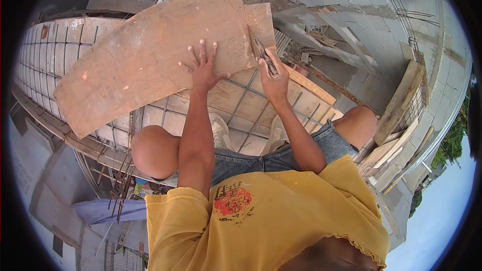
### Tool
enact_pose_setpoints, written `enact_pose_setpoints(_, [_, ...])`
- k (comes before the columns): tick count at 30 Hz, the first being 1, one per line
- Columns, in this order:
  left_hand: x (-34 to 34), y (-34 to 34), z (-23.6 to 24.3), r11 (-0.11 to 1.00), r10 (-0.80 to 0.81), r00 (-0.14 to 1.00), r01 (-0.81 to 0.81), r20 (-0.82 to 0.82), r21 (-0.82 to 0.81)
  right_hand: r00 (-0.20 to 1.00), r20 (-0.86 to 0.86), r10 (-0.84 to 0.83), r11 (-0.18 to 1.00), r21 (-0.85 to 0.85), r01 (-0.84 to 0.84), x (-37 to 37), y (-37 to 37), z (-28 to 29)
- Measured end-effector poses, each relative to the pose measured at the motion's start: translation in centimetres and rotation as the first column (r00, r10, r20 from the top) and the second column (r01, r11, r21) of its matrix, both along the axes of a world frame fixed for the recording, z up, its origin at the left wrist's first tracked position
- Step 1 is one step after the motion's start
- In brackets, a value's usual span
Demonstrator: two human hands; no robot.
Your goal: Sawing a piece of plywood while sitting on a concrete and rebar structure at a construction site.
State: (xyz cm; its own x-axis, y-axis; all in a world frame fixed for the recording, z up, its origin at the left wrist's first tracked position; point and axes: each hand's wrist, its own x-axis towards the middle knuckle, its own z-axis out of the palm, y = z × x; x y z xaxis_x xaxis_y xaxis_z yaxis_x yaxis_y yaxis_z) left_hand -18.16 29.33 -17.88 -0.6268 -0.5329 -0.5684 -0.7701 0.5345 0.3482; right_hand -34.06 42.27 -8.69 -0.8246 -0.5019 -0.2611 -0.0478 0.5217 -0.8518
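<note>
A large brown plywood sheet (155,45) lies slantwise over the rebar grid. My left hand (203,70) rests flat on its near part, fingers spread, holding nothing. At the sheet's right edge, my right hand (275,81) is closed around the handle of a hand saw (259,49). The saw's dark blade is seen almost edge-on and points away from me along that edge. Whether its teeth touch the wood I cannot tell. A smaller plywood piece (260,15) shows beyond the sheet, just right of its far corner.
Steel rebar (246,90) crosses the boards under my feet. A timber strip (311,84) lies right of the saw. Beyond it, the level drops between grey block walls (351,25). Loose planks (396,105) lean at the right, and another drop shows at the lower left.
</note>
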Motion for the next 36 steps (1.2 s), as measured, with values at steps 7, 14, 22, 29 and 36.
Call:
enact_pose_setpoints(7, [-1.4, -1.5, -0.3, 0.996, -0.043, 0.999, 0.041, -0.028, -0.08, 1.0, 0.004, 0.01, 1.0, 0.026, -0.01, 0.3, -0.5, -0.7])
enact_pose_setpoints(14, [-0.4, -3.2, 0.3, 0.98, -0.028, 0.985, -0.007, -0.171, -0.201, 0.994, -0.086, 0.072, 0.995, -0.061, -0.077, -0.4, -2.9, 0.6])
enact_pose_setpoints(22, [-2.0, -5.7, -0.8, 0.977, 0.183, 0.978, -0.192, -0.097, -0.094, 0.984, -0.127, 0.126, 0.991, 0.066, -0.119, -4.2, -8.0, -0.3])
enact_pose_setpoints(29, [-3.5, -4.8, -1.5, 0.962, 0.234, 0.966, -0.247, -0.109, -0.119, 0.978, -0.131, 0.161, 0.985, 0.08, -0.152, -3.2, -6.3, -0.4])
enact_pose_setpoints(36, [-3.5, -4.9, -1.2, 0.96, 0.26, 0.964, -0.264, -0.053, -0.089, 0.997, 0.008, 0.075, 0.989, 0.13, -0.075, 5.1, 10.8, 12.7])
